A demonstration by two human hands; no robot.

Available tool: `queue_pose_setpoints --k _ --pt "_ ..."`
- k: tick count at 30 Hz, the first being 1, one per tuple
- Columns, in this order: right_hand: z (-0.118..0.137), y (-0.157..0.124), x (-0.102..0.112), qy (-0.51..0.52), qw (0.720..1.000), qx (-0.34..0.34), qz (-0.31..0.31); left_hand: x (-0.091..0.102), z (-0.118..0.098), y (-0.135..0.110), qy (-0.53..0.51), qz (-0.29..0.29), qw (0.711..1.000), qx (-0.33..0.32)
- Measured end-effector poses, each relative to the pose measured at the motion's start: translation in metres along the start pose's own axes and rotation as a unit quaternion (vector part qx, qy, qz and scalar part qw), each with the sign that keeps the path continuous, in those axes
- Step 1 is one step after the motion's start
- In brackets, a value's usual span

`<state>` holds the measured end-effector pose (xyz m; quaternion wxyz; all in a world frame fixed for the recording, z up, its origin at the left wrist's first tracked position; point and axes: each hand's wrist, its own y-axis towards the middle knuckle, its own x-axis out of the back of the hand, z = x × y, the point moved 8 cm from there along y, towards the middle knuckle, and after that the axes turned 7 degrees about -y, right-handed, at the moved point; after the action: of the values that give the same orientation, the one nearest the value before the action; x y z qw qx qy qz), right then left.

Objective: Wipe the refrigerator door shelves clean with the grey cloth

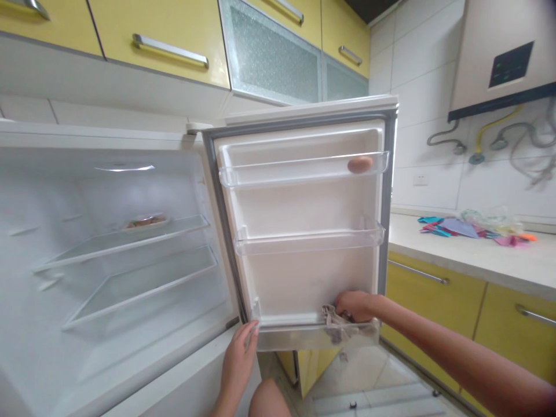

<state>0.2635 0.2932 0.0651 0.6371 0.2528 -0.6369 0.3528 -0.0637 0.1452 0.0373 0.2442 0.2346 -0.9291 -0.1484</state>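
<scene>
A white fridge stands open, its door (304, 278) swung to the right. My right hand (354, 305) is closed on a grey cloth (334, 321) inside the door's bottom shelf (295, 339). My left hand (238, 359) lies flat with fingers stretched against the left end of that bottom shelf, at the door's lower corner. An egg (360, 164) rests in the top door shelf (282, 174). A dish of food (145, 221) sits on the upper glass shelf (130, 237) inside the fridge.
Yellow wall cabinets (165, 29) hang above the fridge. A pale countertop (469, 255) at the right carries colourful bags (473, 227) over yellow drawers (434, 289). A water heater (504, 52) with hoses is mounted on the tiled wall. My knee (269, 399) shows below.
</scene>
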Motion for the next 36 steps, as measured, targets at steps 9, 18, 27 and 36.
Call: queue_pose_setpoints --k 9,18,27,36 --pt "0.057 0.048 0.003 0.091 0.992 0.032 -0.080 -0.001 -0.005 -0.006 -0.023 -0.031 0.999 -0.003" --pt "0.093 0.069 0.048 0.438 0.859 -0.004 -0.265 -0.001 -0.001 -0.005 -0.034 -0.023 0.999 0.014" --pt "0.091 -0.019 -0.006 0.892 0.277 -0.040 -0.355 -0.001 -0.003 -0.006 -0.046 -0.028 0.998 0.009" --pt "0.109 -0.058 -0.041 0.841 0.409 -0.118 -0.334 0.001 -0.006 -0.005 -0.030 -0.031 0.999 0.006"
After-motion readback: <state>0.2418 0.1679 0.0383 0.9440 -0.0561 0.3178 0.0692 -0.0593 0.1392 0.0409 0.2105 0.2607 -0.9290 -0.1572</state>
